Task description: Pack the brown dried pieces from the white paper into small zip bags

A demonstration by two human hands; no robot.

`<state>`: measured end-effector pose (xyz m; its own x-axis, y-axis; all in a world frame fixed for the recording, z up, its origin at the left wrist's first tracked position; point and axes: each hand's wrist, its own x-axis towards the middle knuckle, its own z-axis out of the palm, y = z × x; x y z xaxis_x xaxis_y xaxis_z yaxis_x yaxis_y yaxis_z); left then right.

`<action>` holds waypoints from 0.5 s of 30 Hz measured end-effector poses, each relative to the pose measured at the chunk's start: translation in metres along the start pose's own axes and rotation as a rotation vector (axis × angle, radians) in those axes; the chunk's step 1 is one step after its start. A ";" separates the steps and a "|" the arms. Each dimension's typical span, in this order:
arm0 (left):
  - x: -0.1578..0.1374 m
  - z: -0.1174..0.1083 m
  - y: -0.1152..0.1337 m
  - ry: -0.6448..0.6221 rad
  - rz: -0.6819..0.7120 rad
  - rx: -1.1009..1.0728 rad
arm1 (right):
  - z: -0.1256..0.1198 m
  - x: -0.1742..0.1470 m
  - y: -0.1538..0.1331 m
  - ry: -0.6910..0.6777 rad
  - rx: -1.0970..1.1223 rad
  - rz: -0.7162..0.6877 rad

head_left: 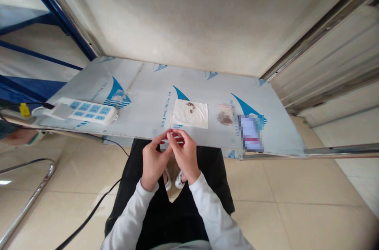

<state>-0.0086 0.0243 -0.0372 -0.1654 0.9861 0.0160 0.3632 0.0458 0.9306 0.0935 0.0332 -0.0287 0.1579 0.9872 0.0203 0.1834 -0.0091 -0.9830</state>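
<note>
My left hand [154, 160] and my right hand [186, 154] meet at the table's front edge, above my lap. Fingers and thumbs on both are closed in a pinch at the fingertips. A thin pale stick-like piece [170, 124] pokes up from between them; its kind is too small to make out, and its lower end is hidden by the fingers. Just beyond my right hand lies a white tissue [183, 119] with several small brown pieces [191, 107] on it. To the right, a clear zip bag [225, 116] holds more brown bits.
A white power strip [91, 111] with a plug and cables sits on the table's left. At the right front lies a blurred flat rectangular object [251, 133]. Film-covered tabletop [142, 96] runs back to a pale panel. Blue metal framing [59, 17] stands left.
</note>
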 end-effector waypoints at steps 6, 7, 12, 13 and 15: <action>-0.022 -0.013 0.005 -0.041 0.034 -0.019 | -0.018 -0.006 0.002 -0.022 -0.105 -0.032; -0.023 -0.014 0.006 -0.005 0.045 0.033 | -0.020 -0.007 0.002 0.008 -0.162 -0.050; -0.027 -0.017 0.009 0.034 0.415 0.342 | -0.032 -0.008 -0.008 0.103 -0.425 -0.105; -0.026 -0.018 0.008 0.023 0.477 0.392 | -0.034 -0.010 -0.012 0.071 -0.449 -0.110; -0.021 -0.019 0.008 -0.006 0.541 0.448 | -0.039 -0.015 -0.019 -0.041 -0.468 -0.121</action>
<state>-0.0199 0.0014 -0.0232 0.1498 0.8896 0.4315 0.7359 -0.3918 0.5523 0.1257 0.0121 -0.0030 0.0717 0.9910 0.1133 0.6168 0.0453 -0.7859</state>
